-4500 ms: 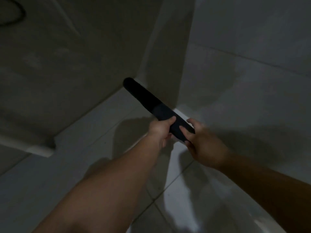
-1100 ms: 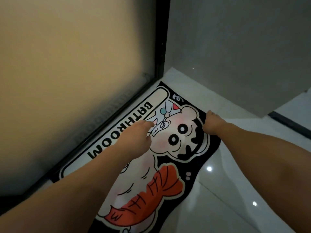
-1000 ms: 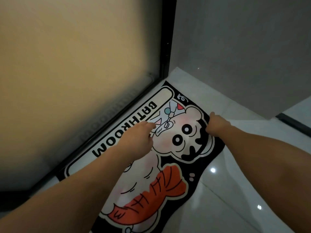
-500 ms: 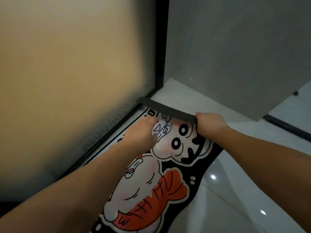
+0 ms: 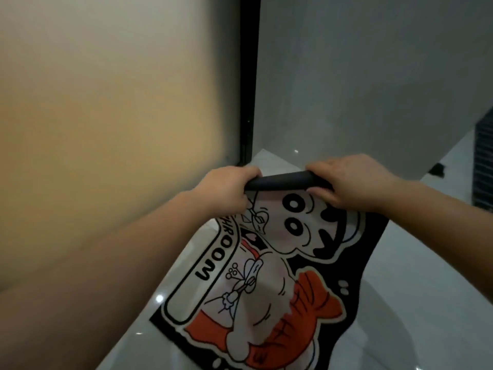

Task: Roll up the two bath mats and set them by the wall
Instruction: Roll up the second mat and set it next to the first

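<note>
Bath mat (image 5: 266,276) rolled edge gripped between left hand (image 5: 226,189), right hand (image 5: 349,185).

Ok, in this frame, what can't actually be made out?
- Bath mat, head view: the bottom edge of the frame cuts off its near end.
- The word on it: the left hand covers its first letters.
- Rolled end: both hands, the right hand included, cover its tips.
- First mat: not in view.

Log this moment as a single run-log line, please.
step: rolling cartoon bath mat | left hand: gripping rolled end | right hand: gripping rolled end | roll: just begun | mat: mostly unrolled on floor
</note>
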Motion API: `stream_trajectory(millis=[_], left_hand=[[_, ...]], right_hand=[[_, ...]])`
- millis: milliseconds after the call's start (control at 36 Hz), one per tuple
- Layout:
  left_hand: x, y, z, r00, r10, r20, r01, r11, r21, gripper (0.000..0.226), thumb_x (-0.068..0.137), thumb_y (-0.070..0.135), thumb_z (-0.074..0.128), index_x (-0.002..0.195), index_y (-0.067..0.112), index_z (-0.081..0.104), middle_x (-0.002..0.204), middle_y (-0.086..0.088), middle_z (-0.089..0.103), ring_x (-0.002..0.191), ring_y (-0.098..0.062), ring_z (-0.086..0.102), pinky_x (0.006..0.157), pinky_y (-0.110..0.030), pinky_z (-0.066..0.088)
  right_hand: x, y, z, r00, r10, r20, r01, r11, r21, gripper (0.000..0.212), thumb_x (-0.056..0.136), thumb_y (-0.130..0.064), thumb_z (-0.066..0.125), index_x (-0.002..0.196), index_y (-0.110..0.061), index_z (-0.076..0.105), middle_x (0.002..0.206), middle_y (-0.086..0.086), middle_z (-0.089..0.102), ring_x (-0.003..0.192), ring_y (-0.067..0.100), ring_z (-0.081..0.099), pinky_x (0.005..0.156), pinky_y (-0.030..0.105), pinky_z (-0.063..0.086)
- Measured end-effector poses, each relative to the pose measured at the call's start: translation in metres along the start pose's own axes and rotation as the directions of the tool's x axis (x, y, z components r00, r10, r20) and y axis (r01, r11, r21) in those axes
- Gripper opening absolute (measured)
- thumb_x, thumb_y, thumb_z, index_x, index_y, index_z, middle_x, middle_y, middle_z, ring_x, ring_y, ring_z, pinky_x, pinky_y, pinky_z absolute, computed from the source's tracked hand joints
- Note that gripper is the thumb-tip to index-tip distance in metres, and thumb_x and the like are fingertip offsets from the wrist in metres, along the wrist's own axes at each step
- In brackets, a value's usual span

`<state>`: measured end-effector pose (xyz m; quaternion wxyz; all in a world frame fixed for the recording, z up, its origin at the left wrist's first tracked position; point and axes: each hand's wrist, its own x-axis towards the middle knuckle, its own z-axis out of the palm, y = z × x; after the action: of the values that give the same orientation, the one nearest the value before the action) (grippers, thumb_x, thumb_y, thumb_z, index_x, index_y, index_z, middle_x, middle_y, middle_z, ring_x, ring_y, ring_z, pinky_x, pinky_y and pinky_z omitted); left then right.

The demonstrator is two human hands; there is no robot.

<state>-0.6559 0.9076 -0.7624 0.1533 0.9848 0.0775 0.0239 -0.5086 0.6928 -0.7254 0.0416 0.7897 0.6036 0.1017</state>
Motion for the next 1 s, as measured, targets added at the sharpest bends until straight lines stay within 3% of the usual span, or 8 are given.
stream_trajectory(millis=[111,222,333,500,639,750,833,1000], left_hand=[[0.000,0.013,-0.028,0.997,-0.057,0.050,0.050,0.990,0.135,0.024,0.067,0.013,0.060,0.085,0.026,0.051,0.069,0.006,0.050,0.064,-0.017,0.049,0.050,-0.026,0.037],[-0.007,0.018,-0.036,0.994,-0.076,0.080,0.051,0.958,0.281,0.022,0.071,0.011,0.057,0.086,0.027,0.053,0.066,0.009,0.046,0.057,-0.004,0.039,0.045,-0.023,0.025],[-0.013,0.019,-0.040,0.995,-0.053,0.079,0.024,0.944,0.330,0.024,0.074,0.007,0.052,0.084,0.028,0.047,0.064,0.008,0.042,0.055,-0.006,0.037,0.045,-0.025,0.025],[-0.026,0.012,-0.042,0.999,0.025,0.031,-0.033,0.952,0.303,0.027,0.074,0.010,0.051,0.084,0.031,0.038,0.063,0.008,0.041,0.060,-0.019,0.043,0.048,-0.030,0.026],[-0.033,0.008,-0.042,0.993,0.040,0.111,-0.062,0.977,0.204,0.023,0.073,0.015,0.051,0.086,0.031,0.040,0.066,0.007,0.045,0.062,-0.017,0.045,0.051,-0.029,0.028],[-0.042,0.005,-0.042,0.983,0.164,0.085,-0.177,0.965,0.191,0.023,0.080,0.045,0.039,0.090,0.026,0.045,0.062,0.008,0.046,0.060,-0.018,0.046,0.054,-0.030,0.029],[-0.044,0.003,-0.040,0.984,0.157,0.081,-0.171,0.961,0.215,0.038,0.089,0.053,0.027,0.101,0.023,0.048,0.068,0.005,0.053,0.063,-0.020,0.049,0.058,-0.033,0.033],[-0.043,-0.005,-0.038,0.985,0.091,0.150,-0.123,0.969,0.216,0.029,0.093,0.047,0.039,0.105,0.023,0.047,0.074,0.006,0.056,0.065,-0.017,0.051,0.059,-0.032,0.032]], right_hand=[[0.012,0.012,-0.012,0.999,0.017,0.037,-0.016,0.999,-0.037,0.023,0.090,-0.041,0.040,0.097,-0.023,0.053,0.076,-0.002,0.057,0.068,0.024,0.051,0.057,0.031,0.034],[0.009,0.006,-0.009,0.992,-0.004,0.128,-0.006,0.997,0.077,0.009,0.092,-0.028,0.043,0.093,-0.022,0.051,0.078,-0.005,0.052,0.078,0.024,0.054,0.066,0.035,0.046],[0.004,0.003,-0.003,0.993,-0.069,0.101,0.073,0.996,-0.040,0.056,0.089,-0.012,0.045,0.141,-0.026,0.030,0.117,0.004,0.061,0.091,0.026,0.060,0.064,0.031,0.043],[-0.004,0.003,-0.002,0.982,-0.187,0.015,0.186,0.966,-0.178,0.071,0.088,-0.015,0.041,0.145,-0.026,0.000,0.119,0.001,0.055,0.081,0.023,0.059,0.053,0.029,0.036],[-0.005,-0.005,-0.005,0.982,-0.183,0.035,0.187,0.965,-0.186,0.057,0.094,-0.039,0.022,0.146,-0.023,0.008,0.122,0.002,0.057,0.087,0.025,0.061,0.057,0.029,0.039],[-0.009,-0.012,-0.013,0.978,-0.206,-0.035,0.201,0.974,-0.109,0.085,0.083,-0.063,-0.014,0.146,-0.020,0.022,0.113,0.001,0.061,0.085,0.023,0.061,0.058,0.030,0.043],[-0.009,-0.018,-0.013,0.976,-0.210,-0.063,0.204,0.975,-0.090,0.077,0.086,-0.054,-0.010,0.145,-0.019,0.025,0.114,0.002,0.060,0.085,0.025,0.061,0.060,0.032,0.044],[-0.005,-0.024,-0.008,0.981,-0.188,-0.051,0.176,0.966,-0.189,0.066,0.092,-0.047,0.006,0.138,-0.012,0.038,0.103,0.006,0.062,0.070,0.029,0.061,0.053,0.028,0.030]])
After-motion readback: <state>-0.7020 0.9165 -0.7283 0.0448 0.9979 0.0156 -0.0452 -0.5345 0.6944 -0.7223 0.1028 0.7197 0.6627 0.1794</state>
